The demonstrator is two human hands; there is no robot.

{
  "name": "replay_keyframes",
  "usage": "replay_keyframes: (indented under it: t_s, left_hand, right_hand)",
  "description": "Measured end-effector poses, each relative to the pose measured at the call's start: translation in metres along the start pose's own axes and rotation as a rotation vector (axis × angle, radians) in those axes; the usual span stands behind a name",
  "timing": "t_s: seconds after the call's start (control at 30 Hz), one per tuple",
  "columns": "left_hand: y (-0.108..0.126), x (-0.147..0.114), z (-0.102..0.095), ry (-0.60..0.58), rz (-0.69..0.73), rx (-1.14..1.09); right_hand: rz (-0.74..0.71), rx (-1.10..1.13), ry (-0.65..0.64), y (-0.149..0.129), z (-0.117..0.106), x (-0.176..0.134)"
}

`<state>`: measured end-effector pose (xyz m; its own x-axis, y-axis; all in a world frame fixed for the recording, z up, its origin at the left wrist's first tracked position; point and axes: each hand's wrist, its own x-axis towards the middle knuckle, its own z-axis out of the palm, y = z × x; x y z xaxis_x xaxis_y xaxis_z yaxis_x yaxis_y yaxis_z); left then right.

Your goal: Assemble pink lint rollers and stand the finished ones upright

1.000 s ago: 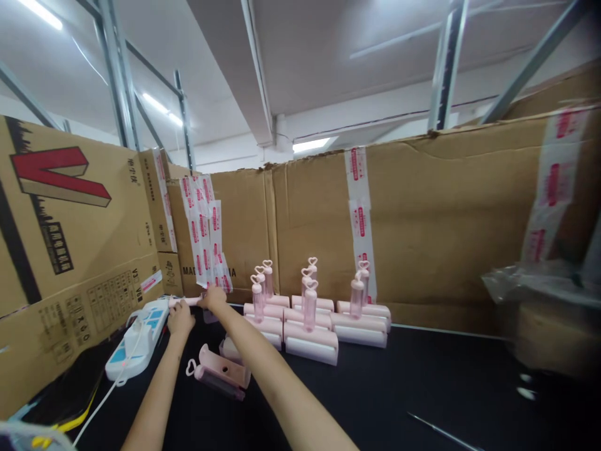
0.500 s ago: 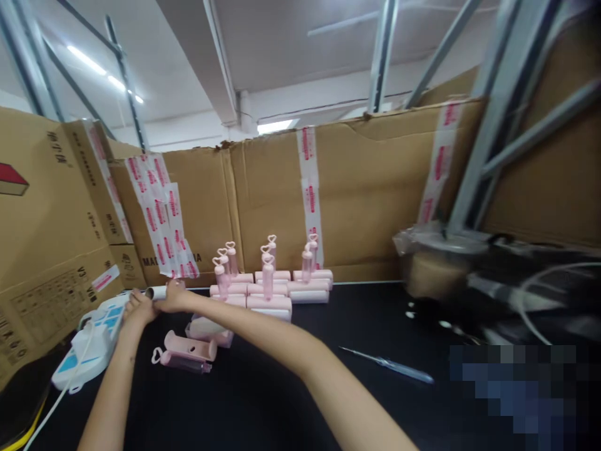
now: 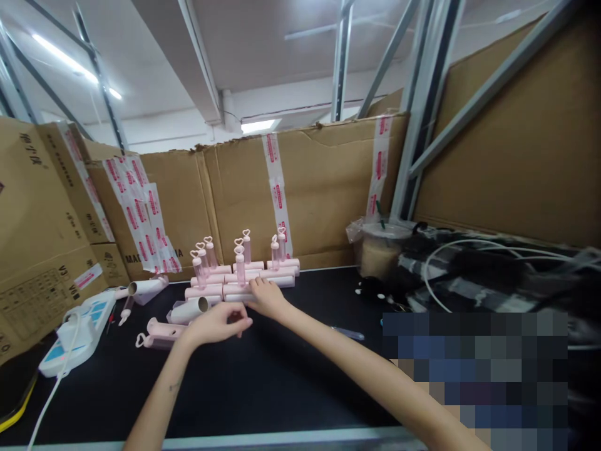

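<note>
My right hand (image 3: 268, 299) has its fingers bent over the right end of a front-row pink-and-white roller (image 3: 237, 297), which looks like a lint roller. My left hand (image 3: 218, 326) hovers just left of it, fingers curved and thumb apart, with nothing visible between them. Behind that hand lies a white roll (image 3: 188, 310) with a hollow brown core. Left of my left wrist is a pink curved holder (image 3: 164, 329) beside a clear pink tube with a heart-shaped loop. Several pink rollers stand in rows, their clear pink handles (image 3: 241, 268) upright with heart loops on top.
At the left are a white power strip (image 3: 77, 338) and another white roll (image 3: 148, 287). A blue-handled tool (image 3: 348, 333) lies partly behind my right forearm. A lidded drink cup (image 3: 380, 250) and cables stand at the right. A cardboard wall (image 3: 323, 194) closes the back.
Both hands have moved right from the far left corner, where they held a white roll. That roll now lies by the power strip. The view has turned right.
</note>
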<state>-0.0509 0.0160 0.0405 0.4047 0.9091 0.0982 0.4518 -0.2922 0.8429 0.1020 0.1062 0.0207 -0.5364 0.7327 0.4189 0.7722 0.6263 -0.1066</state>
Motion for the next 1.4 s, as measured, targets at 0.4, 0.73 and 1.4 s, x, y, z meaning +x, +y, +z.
replay_keyframes:
  t_s: [0.4, 0.73, 1.4]
  left_hand:
    - [-0.035, 0.016, 0.045, -0.075, -0.105, -0.834]
    - [-0.046, 0.019, 0.060, 0.152, -0.185, -0.711]
    - [-0.033, 0.001, 0.024, 0.352, 0.059, -0.451]
  right_hand:
    - [-0.129, -0.035, 0.009, 0.043, -0.008, -0.052]
    - [-0.293, 0.591, 0.143, 0.048, -0.042, -0.063]
    - [0.111, 0.796, -0.130, 0.089, -0.007, -0.050]
